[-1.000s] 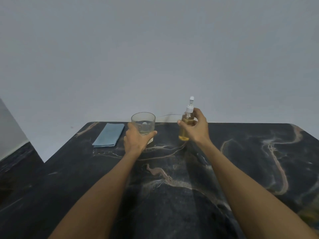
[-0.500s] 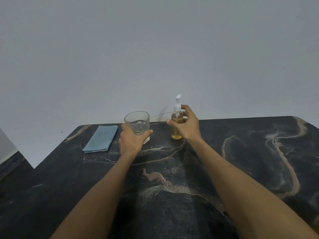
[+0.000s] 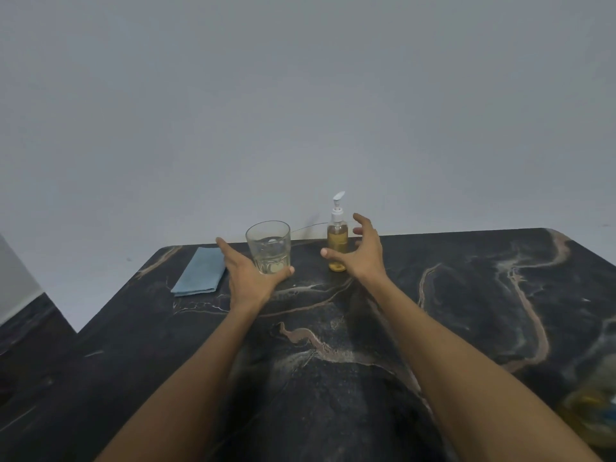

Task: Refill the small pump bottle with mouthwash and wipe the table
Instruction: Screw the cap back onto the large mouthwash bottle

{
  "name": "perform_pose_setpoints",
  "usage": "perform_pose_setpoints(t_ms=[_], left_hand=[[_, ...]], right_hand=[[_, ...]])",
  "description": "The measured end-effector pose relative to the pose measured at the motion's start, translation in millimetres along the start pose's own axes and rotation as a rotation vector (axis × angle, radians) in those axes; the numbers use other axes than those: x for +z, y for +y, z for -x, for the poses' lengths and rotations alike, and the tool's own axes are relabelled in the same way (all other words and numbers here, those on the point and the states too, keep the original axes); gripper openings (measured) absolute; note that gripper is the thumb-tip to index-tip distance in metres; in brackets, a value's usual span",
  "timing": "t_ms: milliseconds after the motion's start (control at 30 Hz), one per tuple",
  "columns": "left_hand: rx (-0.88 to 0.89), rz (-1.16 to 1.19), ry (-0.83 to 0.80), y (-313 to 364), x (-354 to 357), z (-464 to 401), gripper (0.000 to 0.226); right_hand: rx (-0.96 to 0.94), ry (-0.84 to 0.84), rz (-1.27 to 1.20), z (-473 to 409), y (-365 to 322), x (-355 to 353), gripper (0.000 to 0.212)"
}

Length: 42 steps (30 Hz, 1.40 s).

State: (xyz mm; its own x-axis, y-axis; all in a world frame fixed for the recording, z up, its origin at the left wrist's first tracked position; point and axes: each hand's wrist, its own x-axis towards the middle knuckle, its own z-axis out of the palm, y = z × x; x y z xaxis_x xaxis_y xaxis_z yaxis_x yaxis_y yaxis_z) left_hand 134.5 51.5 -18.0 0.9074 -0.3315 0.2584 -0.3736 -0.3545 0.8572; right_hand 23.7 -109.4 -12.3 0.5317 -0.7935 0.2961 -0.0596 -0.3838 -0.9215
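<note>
A small clear pump bottle [image 3: 337, 241] with amber liquid and a white pump stands upright near the far edge of the dark marble table [image 3: 466, 295]. My right hand [image 3: 363, 253] is beside it on the right, fingers spread, not touching it. A clear drinking glass [image 3: 268, 245] with a little pale liquid at the bottom stands left of the bottle. My left hand [image 3: 250, 273] is open around the near side of the glass, fingers apart. A folded blue cloth [image 3: 200, 271] lies flat to the left of the glass.
A grey wall rises just behind the table's far edge. A blurred, yellowish container [image 3: 593, 411] shows at the near right edge of the table. The table's left edge drops off to a dark floor [image 3: 26, 328].
My right hand has let go of the pump bottle, which now stands on the table. My left hand has loosened from the glass, fingers spreading.
</note>
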Motion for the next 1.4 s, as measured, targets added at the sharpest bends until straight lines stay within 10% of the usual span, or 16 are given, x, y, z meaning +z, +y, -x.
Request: perform_pose_setpoints(t_ms=[400,967,1400], left_hand=[[0.229,-0.135,-0.120,70,-55,97,0.143],[0.714,-0.261,-0.398,227,-42,210,0.140],[0.335,-0.049,-0.824,221,58,302,0.149]], right_hand=[[-0.046,-0.218,0.106,106,-71,-81,0.042],[-0.332,-0.107,0.165,186,-201,-262,0.035],[-0.045,0.018,0.321,212,-105,-390,0.037]])
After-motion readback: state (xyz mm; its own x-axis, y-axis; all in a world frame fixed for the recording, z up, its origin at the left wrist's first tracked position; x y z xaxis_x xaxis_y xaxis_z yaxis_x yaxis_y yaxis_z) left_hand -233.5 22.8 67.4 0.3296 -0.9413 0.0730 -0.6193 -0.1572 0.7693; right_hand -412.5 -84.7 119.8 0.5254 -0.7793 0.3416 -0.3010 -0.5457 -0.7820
